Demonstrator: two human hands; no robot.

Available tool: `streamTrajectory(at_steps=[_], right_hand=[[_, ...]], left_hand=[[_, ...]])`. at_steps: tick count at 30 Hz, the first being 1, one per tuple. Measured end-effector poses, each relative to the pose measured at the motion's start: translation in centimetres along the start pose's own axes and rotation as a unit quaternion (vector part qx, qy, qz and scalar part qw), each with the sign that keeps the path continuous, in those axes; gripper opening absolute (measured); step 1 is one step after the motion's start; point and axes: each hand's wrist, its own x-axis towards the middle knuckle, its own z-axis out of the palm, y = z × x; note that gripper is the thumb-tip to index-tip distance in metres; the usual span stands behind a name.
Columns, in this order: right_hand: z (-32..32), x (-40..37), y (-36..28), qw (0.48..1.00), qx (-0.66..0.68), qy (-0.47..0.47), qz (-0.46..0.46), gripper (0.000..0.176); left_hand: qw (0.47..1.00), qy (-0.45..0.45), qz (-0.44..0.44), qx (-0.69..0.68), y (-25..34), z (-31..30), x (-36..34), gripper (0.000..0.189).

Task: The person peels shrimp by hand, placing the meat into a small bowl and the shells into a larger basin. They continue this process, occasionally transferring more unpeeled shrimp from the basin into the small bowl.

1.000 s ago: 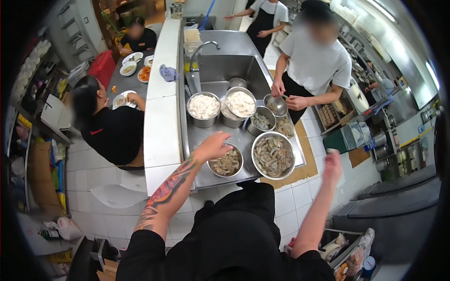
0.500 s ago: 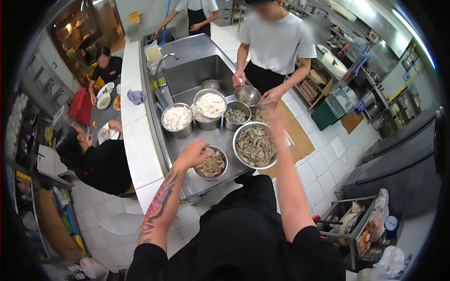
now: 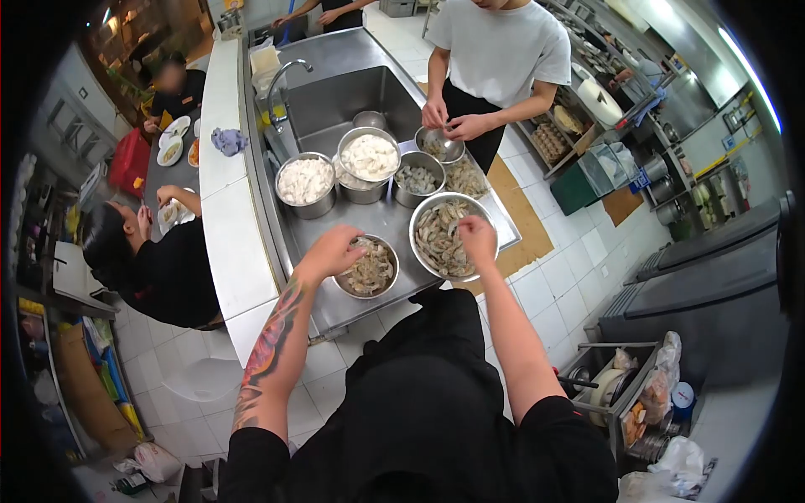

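My left hand (image 3: pixel 334 251) is at the left rim of a smaller metal bowl (image 3: pixel 387 289) with raw shrimp or shrimp shells (image 3: pixel 369 270) in it. Its fingers are bent and close together; whatever they hold is too small to make out. Over the right side of a large metal bowl (image 3: pixel 417 261) is my right hand (image 3: pixel 478 243), fingertips pinched at the grey-brown raw shrimp (image 3: pixel 440 239). What sits in that pinch cannot be made out. Both bowls stand side by side on the steel counter (image 3: pixel 331 306).
Behind the bowls stand a pot of greyish shrimp (image 3: pixel 419 179) and metal pots of white pieces (image 3: pixel 305 182). A sink (image 3: pixel 335 126) with a tap (image 3: pixel 285 92) lies beyond. Opposite, a co-worker's hands (image 3: pixel 457 121) work over a small bowl (image 3: pixel 453 152). A tiled ledge (image 3: pixel 226 218) runs along the left.
My right hand, blurred beyond the large bowl's right rim before, has come down to the shrimp in it. My left hand stays by the smaller bowl. The co-worker's hands have come together.
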Motion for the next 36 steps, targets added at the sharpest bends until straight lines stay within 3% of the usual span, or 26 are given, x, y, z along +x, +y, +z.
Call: streamTrajectory(at_steps=[3, 6, 8, 15, 17, 21, 23, 26, 34, 36], right_hand=[[-1.9, 1.6, 4.2, 0.999, -0.011, 0.022, 0.033, 0.013], [-3.1, 1.7, 4.2, 0.999, -0.031, 0.013, 0.019, 0.017], [-3.7, 1.9, 3.9, 0.995, -0.066, -0.066, 0.044, 0.016], [-5.0, 2.2, 3.3, 0.977, -0.153, -0.145, -0.024, 0.013], [-5.2, 2.1, 3.2, 0.956, -0.159, -0.243, -0.035, 0.015], [-3.2, 1.1, 2.6, 0.942, -0.209, -0.257, -0.053, 0.016], [-1.8, 0.2, 2.0, 0.911, -0.307, -0.275, -0.002, 0.02], [0.0, -0.9, 1.0, 0.875, -0.395, -0.28, 0.0, 0.026], [0.9, -1.5, -1.4, 0.847, -0.452, -0.281, -0.007, 0.027], [0.7, -1.2, -0.7, 0.865, -0.433, -0.254, -0.01, 0.027]], left_hand=[[0.999, -0.023, -0.002, 0.026, 0.7, -0.2, 0.1, 0.041], [0.999, -0.033, 0.01, 0.036, 1.0, -0.2, 0.1, 0.041], [0.997, -0.046, 0.007, 0.055, 1.1, -0.2, 0.0, 0.041], [0.995, -0.06, 0.002, 0.075, 0.5, -0.3, -0.2, 0.042], [0.994, -0.06, 0.005, 0.093, 0.2, -0.2, -0.3, 0.043], [0.993, -0.06, 0.021, 0.103, -0.7, 0.4, -0.1, 0.043], [0.993, -0.062, 0.03, 0.1, -1.0, 0.5, -0.2, 0.046], [0.992, -0.07, 0.017, 0.105, -1.2, 0.6, -0.3, 0.047], [0.99, -0.071, 0.009, 0.121, -1.8, 0.7, -0.3, 0.048], [0.989, -0.083, 0.012, 0.119, -2.5, 1.1, 0.0, 0.048]])
